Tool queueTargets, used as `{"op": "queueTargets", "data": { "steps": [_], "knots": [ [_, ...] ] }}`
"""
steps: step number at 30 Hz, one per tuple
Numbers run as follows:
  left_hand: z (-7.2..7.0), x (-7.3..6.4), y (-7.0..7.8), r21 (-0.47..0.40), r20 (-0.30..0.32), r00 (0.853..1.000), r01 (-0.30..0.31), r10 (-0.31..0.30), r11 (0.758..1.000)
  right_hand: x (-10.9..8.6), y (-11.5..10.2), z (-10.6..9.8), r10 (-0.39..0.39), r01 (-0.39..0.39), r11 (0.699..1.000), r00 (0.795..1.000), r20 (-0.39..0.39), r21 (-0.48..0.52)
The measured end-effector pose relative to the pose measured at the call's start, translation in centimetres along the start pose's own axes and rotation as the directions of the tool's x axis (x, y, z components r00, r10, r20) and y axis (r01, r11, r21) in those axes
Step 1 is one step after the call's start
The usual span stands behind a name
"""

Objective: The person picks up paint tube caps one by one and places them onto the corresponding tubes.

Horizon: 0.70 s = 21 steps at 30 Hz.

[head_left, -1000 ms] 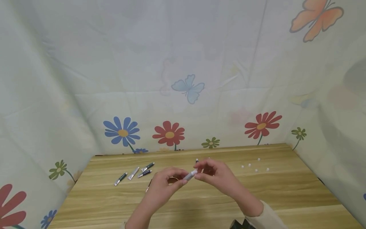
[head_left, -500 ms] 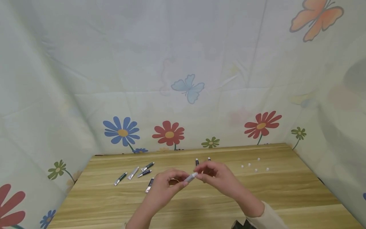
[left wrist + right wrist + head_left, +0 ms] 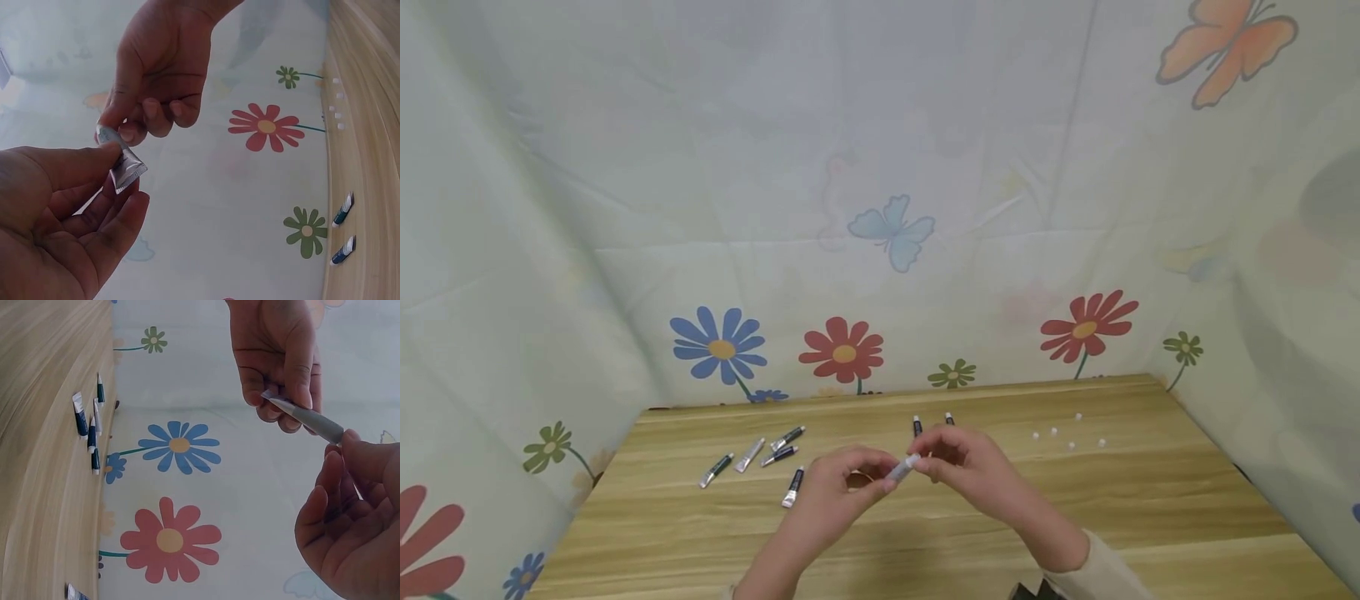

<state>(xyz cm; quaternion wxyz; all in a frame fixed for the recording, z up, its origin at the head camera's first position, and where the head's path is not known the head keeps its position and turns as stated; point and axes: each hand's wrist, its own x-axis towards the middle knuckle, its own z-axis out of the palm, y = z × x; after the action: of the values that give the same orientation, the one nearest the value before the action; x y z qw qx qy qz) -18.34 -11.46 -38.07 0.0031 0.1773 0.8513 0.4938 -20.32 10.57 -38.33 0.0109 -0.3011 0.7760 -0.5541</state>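
A small light-grey paint tube (image 3: 904, 469) is held up above the table between both hands. My left hand (image 3: 842, 487) pinches its body between thumb and fingers; the crimped silver end (image 3: 127, 174) points toward me in the left wrist view. At the other end, my right hand (image 3: 973, 467) has thumb and forefinger on the tube's narrow white tip, best seen in the right wrist view, where the tube (image 3: 315, 423) slants between the hands. The right fingertips cover most of that tip, so whether a cap is on it cannot be told. The right hand's other fingers curl loosely.
Several paint tubes (image 3: 750, 455) lie at the table's left, one dark tube (image 3: 793, 487) beside my left hand. Two more tubes (image 3: 917, 425) lie behind my right hand. Several small white pieces (image 3: 1054, 432) are scattered to the right. A flowered cloth (image 3: 895, 317) rises behind the wooden table (image 3: 1150, 517).
Both hands have sunk slightly with the tube, and the right fingers have shifted about its tip. The tubes behind the right hand and beside the left hand show more fully.
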Motion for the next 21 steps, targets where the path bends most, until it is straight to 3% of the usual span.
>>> {"op": "queueTargets", "data": {
  "steps": [9, 14, 21],
  "knots": [
    [0.2, 0.2, 0.3, 0.101, 0.040, 0.999, 0.001, -0.005, 0.995, 0.2, -0.2, 0.0, 0.062, -0.062, 0.996, 0.998, -0.005, -0.066],
    [-0.4, 0.5, -0.5, 0.037, 0.055, 0.998, 0.038, -0.040, 0.999, 0.1, 0.3, -1.1, 0.099, -0.099, 0.989, 0.995, -0.013, -0.108],
    [-0.9, 1.8, -3.4, -0.065, 0.039, 0.985, 0.173, -0.171, 0.983, -0.9, 3.1, -3.7, 0.179, -0.190, 0.975, 0.979, -0.099, -0.116]
  ]
}}
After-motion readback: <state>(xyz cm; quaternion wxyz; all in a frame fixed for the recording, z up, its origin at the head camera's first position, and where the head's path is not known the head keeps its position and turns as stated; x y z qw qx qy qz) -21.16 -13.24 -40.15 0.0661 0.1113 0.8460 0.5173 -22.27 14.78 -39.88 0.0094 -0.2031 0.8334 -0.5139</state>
